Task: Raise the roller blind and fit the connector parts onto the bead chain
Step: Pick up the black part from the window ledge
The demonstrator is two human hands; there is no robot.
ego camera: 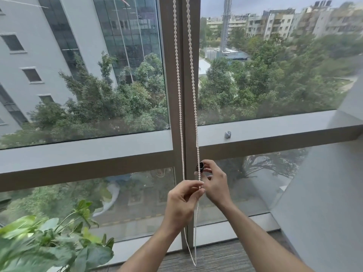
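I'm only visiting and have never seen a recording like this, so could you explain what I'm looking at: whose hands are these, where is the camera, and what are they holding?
There is no machine here. A camera worn on the person's head looks down at their own hands before a window. The left hand pinches the white bead chain, a looped blind cord hanging along the window frame. The right hand holds a small dark connector part against the chain. A leafy plant stands at lower left.

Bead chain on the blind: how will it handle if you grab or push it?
Probably floppy: the bead chain hangs in a slack loop near the floor. Likely light, since the left hand holds it with a fingertip pinch. The round beads may slip through fingers.
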